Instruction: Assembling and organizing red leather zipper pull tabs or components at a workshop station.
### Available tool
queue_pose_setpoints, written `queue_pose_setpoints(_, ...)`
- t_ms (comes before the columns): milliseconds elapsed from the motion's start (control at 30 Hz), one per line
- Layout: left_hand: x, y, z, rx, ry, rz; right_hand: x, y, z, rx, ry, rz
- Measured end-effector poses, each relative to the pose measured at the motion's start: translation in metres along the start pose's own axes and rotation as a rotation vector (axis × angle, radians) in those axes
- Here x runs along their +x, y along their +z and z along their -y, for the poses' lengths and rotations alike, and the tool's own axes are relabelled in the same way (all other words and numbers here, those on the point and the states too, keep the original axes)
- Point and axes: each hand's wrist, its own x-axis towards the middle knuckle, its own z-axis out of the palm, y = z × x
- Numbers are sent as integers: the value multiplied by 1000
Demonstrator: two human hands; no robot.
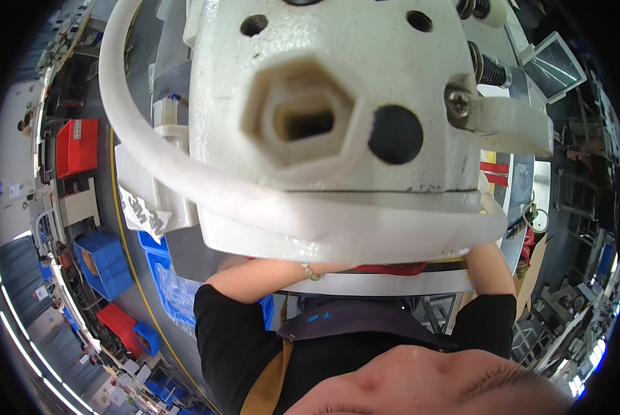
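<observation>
A white machine head (331, 76), which looks like a sewing machine, fills the upper middle close to me and covers most of both hands. A thick white tube (144, 149) loops around its left side and front. From the left, my forearm with a bracelet (312, 272) reaches under the machine; only a sliver of my left hand (339, 265) shows, beside a red piece (393, 269) on the worktop edge. My right forearm (488, 268) goes up behind the machine's right corner. The fingers of both hands are hidden, and so is whatever they touch.
Red strips (494, 173) lie right of the machine. A blue crate (159, 277) with clear plastic stands below the worktop at left. Farther left, past a yellow floor line (127, 256), are red bins (78, 146) and stacked blue crates (102, 263). A screen (553, 66) stands far right.
</observation>
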Motion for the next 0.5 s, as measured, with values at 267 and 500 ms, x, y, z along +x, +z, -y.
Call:
queue_pose_setpoints(267, 15, -27, -9, 103, -124, 213, -2, -4, 0, 72, 45, 69)
queue_pose_setpoints(500, 10, -28, -20, 180, -155, 210, 10, -12, 6, 98, 65, 19)
